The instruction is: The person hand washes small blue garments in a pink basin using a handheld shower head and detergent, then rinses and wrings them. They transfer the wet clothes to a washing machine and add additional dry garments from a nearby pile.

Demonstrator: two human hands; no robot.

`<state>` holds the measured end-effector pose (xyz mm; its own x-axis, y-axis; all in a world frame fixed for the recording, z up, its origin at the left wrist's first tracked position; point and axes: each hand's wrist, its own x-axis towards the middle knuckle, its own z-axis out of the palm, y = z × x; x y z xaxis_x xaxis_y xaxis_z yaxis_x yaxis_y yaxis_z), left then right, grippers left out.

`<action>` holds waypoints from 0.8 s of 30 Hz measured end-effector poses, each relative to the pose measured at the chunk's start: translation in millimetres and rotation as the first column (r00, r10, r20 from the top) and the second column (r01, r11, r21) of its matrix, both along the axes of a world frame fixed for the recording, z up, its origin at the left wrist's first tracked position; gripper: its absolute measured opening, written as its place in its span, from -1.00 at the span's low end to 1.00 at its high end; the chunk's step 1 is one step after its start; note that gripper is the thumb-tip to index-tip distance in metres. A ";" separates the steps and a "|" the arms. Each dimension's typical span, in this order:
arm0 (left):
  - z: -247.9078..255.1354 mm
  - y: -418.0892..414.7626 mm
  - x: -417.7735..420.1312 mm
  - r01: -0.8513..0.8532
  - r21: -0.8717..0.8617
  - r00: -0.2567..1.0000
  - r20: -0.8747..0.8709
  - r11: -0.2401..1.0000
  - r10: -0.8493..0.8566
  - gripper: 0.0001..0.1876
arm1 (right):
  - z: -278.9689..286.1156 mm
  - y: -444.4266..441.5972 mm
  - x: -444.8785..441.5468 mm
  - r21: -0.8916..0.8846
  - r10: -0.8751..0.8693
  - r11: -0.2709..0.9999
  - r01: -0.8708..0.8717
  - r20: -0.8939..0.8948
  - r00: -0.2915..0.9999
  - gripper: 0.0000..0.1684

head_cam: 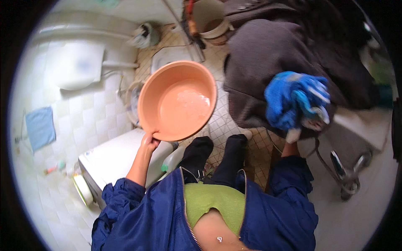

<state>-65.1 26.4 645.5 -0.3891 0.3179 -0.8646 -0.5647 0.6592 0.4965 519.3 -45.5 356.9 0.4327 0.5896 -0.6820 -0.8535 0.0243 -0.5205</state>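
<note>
An orange plastic basin (185, 103) is tilted in front of me, with a wet shine on its bottom. My left hand (151, 141) grips its near left rim, thumb over the edge. On the right, my right hand (292, 138) holds a bunched bundle of blue cloth (285, 100) with white and light-blue parts; the fingers are largely hidden and blurred. Behind that bundle, dark grey-brown clothing (267, 56) hangs in a large heap.
A beige bucket (212, 22) stands at the back beside a stick-like handle. A white appliance (116, 157) is at left, near a wall-mounted sink (78, 66). Right lies a bathtub with a chrome faucet (348, 178). A blue cloth (40, 128) hangs on the tiled wall.
</note>
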 end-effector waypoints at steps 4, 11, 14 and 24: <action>4.2 2.9 7.7 -0.012 -0.035 0.999 -0.034 0.999 0.010 -0.66 | -19.2 25.1 1.0 -0.001 -0.006 1.000 0.006 -0.071 0.997 -0.83; -23.5 -1.3 -25.8 -0.088 -0.045 0.991 0.092 0.995 0.092 -0.67 | -26.3 56.6 -27.2 -0.006 0.084 0.996 -0.086 -0.142 0.986 -0.78; -18.9 -8.3 -25.9 -0.191 -0.112 0.944 0.251 0.975 0.213 -0.69 | -9.3 36.0 -72.0 -0.026 0.273 0.958 -0.284 -0.201 0.941 -0.76; -15.5 22.1 -54.2 -0.434 -0.108 0.417 0.856 0.894 0.306 -0.54 | 123.4 -104.9 -191.8 -0.496 0.727 0.388 -0.777 -0.353 0.589 -0.83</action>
<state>-119.3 48.5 630.0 0.3900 0.4473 -0.8049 -0.9182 0.2547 -0.3033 327.5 -150.4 480.3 -0.0510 0.1573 -0.9862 -0.4049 -0.9060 -0.1235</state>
